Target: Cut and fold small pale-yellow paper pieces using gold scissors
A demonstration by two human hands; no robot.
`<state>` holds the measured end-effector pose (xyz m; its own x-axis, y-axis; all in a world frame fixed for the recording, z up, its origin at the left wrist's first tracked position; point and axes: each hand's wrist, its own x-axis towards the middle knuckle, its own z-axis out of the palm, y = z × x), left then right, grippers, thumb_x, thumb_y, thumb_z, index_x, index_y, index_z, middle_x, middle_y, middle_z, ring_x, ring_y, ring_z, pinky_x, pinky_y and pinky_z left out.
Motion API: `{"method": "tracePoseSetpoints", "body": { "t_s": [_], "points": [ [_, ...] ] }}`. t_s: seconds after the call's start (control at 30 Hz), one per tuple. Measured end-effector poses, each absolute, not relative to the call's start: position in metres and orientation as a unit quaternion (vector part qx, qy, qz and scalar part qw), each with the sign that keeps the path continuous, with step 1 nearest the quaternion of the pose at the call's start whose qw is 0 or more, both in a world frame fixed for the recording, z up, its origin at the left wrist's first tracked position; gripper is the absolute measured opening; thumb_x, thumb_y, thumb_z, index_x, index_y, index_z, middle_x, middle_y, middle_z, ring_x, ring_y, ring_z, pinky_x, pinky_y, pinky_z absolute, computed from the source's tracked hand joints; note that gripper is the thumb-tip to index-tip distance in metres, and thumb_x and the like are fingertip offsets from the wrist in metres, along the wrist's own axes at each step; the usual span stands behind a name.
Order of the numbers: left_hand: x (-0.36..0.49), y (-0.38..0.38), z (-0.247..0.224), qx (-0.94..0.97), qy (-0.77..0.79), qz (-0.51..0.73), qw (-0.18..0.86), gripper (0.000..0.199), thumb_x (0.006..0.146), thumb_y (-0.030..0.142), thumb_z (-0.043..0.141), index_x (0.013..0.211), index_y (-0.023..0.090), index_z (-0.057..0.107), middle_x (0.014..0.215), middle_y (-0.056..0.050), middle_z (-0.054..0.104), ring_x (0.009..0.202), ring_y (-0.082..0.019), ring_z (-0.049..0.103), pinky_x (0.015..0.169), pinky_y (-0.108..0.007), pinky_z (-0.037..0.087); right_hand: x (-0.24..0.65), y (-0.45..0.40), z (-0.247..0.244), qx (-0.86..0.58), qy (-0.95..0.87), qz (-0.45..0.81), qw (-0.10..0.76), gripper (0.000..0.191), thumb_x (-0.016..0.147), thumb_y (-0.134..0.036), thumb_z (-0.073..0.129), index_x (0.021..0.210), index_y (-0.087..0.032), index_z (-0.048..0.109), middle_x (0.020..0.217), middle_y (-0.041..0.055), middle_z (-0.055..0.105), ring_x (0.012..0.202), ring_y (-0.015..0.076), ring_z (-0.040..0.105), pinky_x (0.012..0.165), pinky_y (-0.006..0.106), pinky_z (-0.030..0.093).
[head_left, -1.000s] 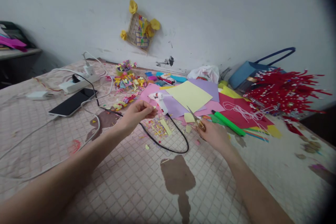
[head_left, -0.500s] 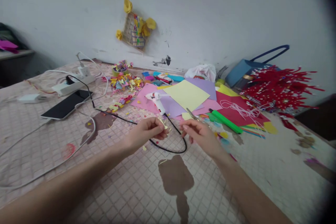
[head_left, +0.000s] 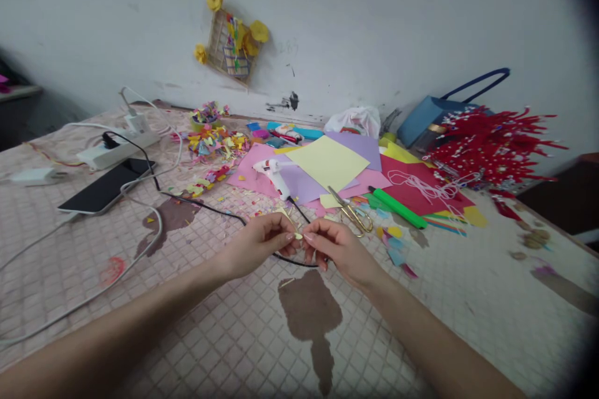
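Note:
My left hand (head_left: 269, 240) pinches a small pale yellow paper piece (head_left: 298, 236) between thumb and forefinger. Close against its right side is my right hand (head_left: 334, 246), fingers curled together at the same piece; whether it grips the paper too is too small to tell. Behind the hands lie a white glue gun (head_left: 276, 179) with a black cord, a pale yellow sheet (head_left: 330, 162) and gold-handled scissors (head_left: 353, 215). A green glue stick or marker (head_left: 397, 207) rests to the right.
A phone (head_left: 107, 187) and power strip (head_left: 116, 148) with cables lie left. Paper scraps (head_left: 218, 143) heap at the back. White string (head_left: 421, 187), red fuzzy stems (head_left: 496, 149) and a blue bag (head_left: 428, 118) are on the right.
My hands have come together, the right moving left to meet the left at the small yellow piece. The scissors, partly covered before, now show fully. The view has shifted slightly.

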<state>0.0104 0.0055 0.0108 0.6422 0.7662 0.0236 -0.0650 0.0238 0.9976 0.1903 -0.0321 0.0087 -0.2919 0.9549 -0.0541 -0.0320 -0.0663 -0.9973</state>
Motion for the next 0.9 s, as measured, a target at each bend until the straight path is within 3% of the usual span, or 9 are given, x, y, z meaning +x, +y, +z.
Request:
{"method": "tracePoseSetpoints", "body": {
  "t_s": [0.33, 0.9],
  "points": [
    [0.0103, 0.0024, 0.0127, 0.661, 0.264, 0.314, 0.629, 0.011, 0.081, 0.022, 0.052, 0.08, 0.011, 0.053, 0.069, -0.003, 0.057, 0.066, -0.011, 0.055, 0.062, -0.024, 0.045, 0.1903, -0.0329, 0.0107, -0.422, -0.54, 0.604, 0.407, 0.015, 0.079, -0.029, 0.057, 0.077, -0.014, 0.055, 0.059, -0.0022, 0.056, 0.051, 0.0078, 0.056, 0.036, 0.014, 0.036],
    [0.0111, 0.0032, 0.0127, 0.657, 0.278, 0.294, 0.636, 0.016, 0.079, 0.028, 0.055, 0.079, 0.012, 0.053, 0.069, -0.002, 0.058, 0.065, -0.01, 0.055, 0.062, -0.024, 0.045, 0.191, -0.0326, 0.0102, -0.427, -0.549, 0.597, 0.401, 0.016, 0.08, -0.03, 0.055, 0.073, -0.015, 0.054, 0.062, -0.0018, 0.055, 0.052, 0.0081, 0.057, 0.035, 0.013, 0.035]
  ]
}}
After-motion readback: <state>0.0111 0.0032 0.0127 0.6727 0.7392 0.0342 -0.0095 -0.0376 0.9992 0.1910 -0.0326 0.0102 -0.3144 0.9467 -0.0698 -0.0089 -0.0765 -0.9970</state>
